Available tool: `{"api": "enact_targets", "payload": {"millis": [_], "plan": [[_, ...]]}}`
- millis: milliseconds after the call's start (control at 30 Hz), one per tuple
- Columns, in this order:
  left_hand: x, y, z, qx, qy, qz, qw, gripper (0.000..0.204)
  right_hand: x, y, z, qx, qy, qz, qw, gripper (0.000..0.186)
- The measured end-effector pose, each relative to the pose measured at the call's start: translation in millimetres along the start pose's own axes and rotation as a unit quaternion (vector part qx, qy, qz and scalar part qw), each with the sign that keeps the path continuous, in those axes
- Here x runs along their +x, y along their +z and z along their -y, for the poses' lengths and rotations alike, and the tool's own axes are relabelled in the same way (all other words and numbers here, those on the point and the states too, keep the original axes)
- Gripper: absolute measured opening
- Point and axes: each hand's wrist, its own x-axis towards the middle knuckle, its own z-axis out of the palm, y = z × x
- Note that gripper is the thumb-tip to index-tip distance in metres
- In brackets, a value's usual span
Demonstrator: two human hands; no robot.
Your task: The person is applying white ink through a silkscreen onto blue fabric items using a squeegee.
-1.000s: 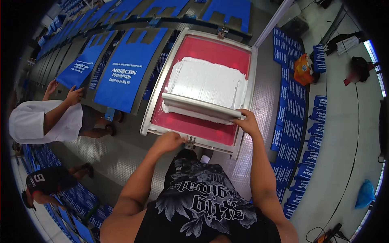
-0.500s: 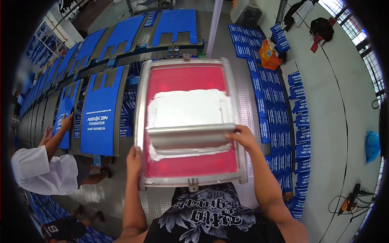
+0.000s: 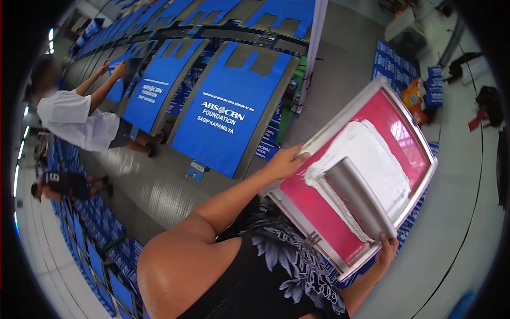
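A screen printing frame (image 3: 408,114) with a metal border and pink mesh (image 3: 303,192) is in front of me, turned at a slant toward the right. White ink (image 3: 366,159) covers the middle of the mesh. Across the ink lies a metal squeegee (image 3: 360,199), its blade edge in the ink. My left hand (image 3: 287,161) is closed around the frame's left side. Near the lower right corner, my right hand (image 3: 387,251) is closed on the squeegee's end, its fingers partly hidden. To the left of the frame, a printed blue bag (image 3: 228,114) lies flat on a grey board (image 3: 279,90).
More blue bags on boards (image 3: 154,87) stand in rows at left. A person in a white shirt (image 3: 79,119) lifts a blue bag (image 3: 117,80). Another person in black (image 3: 66,183) is farther back. A pale post (image 3: 313,53) rises beyond the board; an orange bag (image 3: 413,101) sits behind the frame.
My view has swung left. The frame, with the squeegee on it, now slants at the right instead of facing me squarely. The person in white now has a blue bag raised off its board.
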Motion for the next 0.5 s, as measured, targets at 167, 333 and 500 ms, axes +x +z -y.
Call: {"api": "enact_targets", "payload": {"millis": [167, 333, 500], "plan": [[77, 38, -10, 0.029, 0.002, -0.042, 0.999, 0.048, 78, -12, 15, 0.019, -0.019, 0.019, 0.999, 0.044], [177, 41, -43, -0.054, 0.070, -0.100, 0.991, 0.044, 202, -3, 77, 0.009, -0.023, 0.033, 0.999, 0.041], [309, 19, -78, -0.101, 0.020, -0.068, 0.992, 0.042, 318, 44, 171, -0.027, -0.046, 0.048, 0.997, 0.036]]}}
